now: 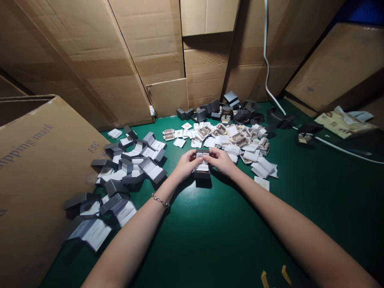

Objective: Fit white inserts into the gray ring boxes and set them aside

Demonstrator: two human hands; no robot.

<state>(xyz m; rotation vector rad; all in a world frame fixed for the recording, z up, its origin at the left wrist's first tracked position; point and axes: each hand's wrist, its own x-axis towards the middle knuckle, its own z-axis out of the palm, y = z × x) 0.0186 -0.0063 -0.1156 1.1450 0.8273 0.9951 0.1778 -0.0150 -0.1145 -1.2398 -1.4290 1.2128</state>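
Observation:
A small dark grey box (202, 171) with a white insert stands open on the green table (216, 232) in front of me. My left hand (186, 164) grips its left side and my right hand (220, 160) grips its right side, with the fingers of both curled over the top edge. A bracelet circles my left wrist. Just beyond the box lies a heap of white and tan inserts (234, 140).
Several open grey boxes (132, 168) with white linings lie spread at the left. Closed dark boxes (222, 110) are stacked at the back. Cardboard cartons (39, 168) wall in the table at the left and rear. A white cable (270, 92) runs along the right.

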